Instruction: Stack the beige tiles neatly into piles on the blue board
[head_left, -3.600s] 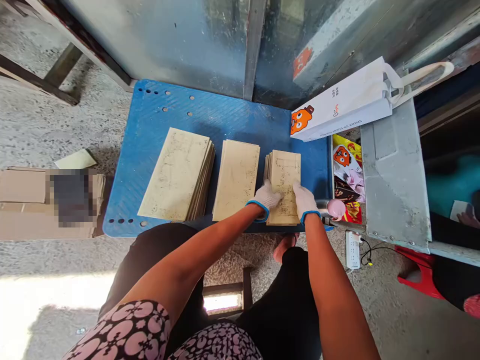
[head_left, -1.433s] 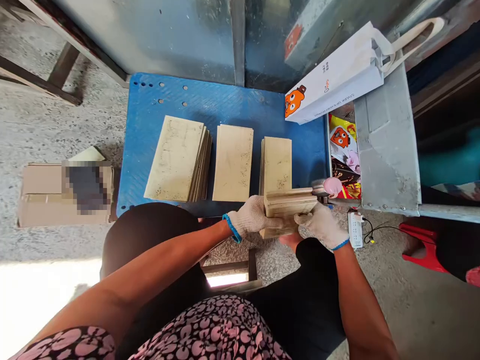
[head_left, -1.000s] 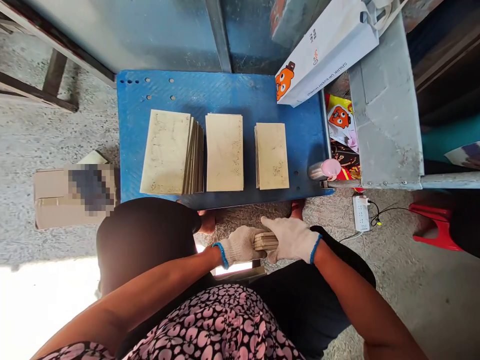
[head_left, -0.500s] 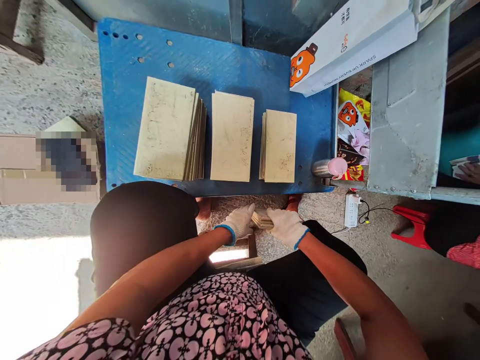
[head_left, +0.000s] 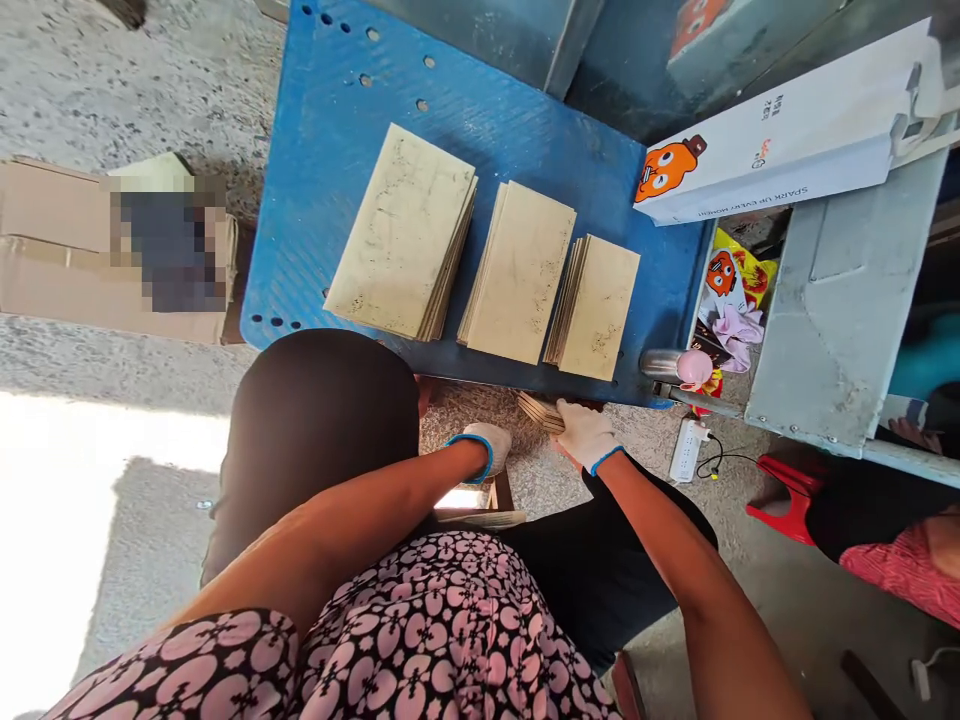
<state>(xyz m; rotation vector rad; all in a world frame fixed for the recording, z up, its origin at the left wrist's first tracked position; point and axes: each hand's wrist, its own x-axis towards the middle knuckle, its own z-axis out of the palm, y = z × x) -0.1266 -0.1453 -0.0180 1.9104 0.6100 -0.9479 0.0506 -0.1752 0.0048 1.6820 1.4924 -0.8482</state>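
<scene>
My right hand (head_left: 587, 435), in a white glove with a blue cuff, grips a small stack of tan sheets (head_left: 538, 411) below the table's near edge. Left of it and apart from the stack is my left hand (head_left: 490, 448), gloved the same way, with its fingers turned down and hidden. On the blue table (head_left: 300, 200) lie three stacks of pale yellowish sheets with dark specks: a large stack (head_left: 405, 235) at the left, a medium stack (head_left: 521, 270) in the middle and a narrow stack (head_left: 600, 310) at the right.
A white paper bag (head_left: 780, 130) lies across the table's back right. A steel flask with a pink lid (head_left: 694, 368) is at the front right corner, near an open drawer of wrappers (head_left: 739, 325). A power strip (head_left: 685, 450) and red stool (head_left: 784, 495) are on the floor; another person sits right.
My left hand has come away from the small stack and its fingers have turned down. My right hand still holds the stack. The view has turned, so the table appears tilted and shifted right.
</scene>
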